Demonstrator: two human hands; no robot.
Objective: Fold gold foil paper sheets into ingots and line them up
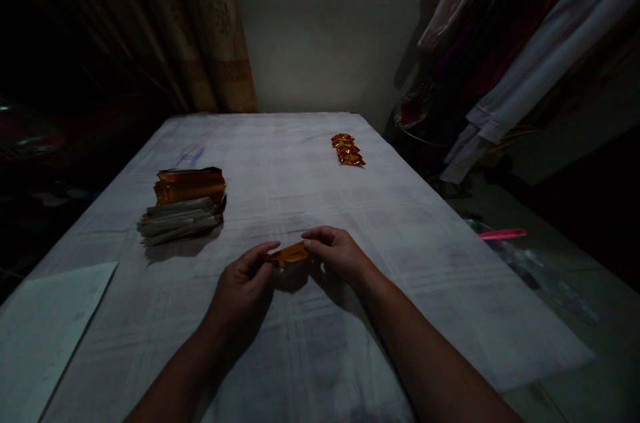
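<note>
Between my two hands a small folded piece of gold foil paper (291,254) is held just above the tablecloth. My left hand (245,276) pinches its left end between thumb and fingers. At the other end, my right hand (336,251) grips it with thumb and forefinger. To the left lies a stack of foil paper sheets (183,206), some with the gold side up and others showing a dull grey side. Several folded gold foil pieces (348,150) sit in a short row toward the far right of the table.
A pale checked cloth covers the table (280,170). At the near left lies a white sheet (55,323). Beyond the right edge are hanging clothes (530,63) and a pink handle (503,234). A patterned curtain (210,30) hangs at the far left, beside a wall (325,43).
</note>
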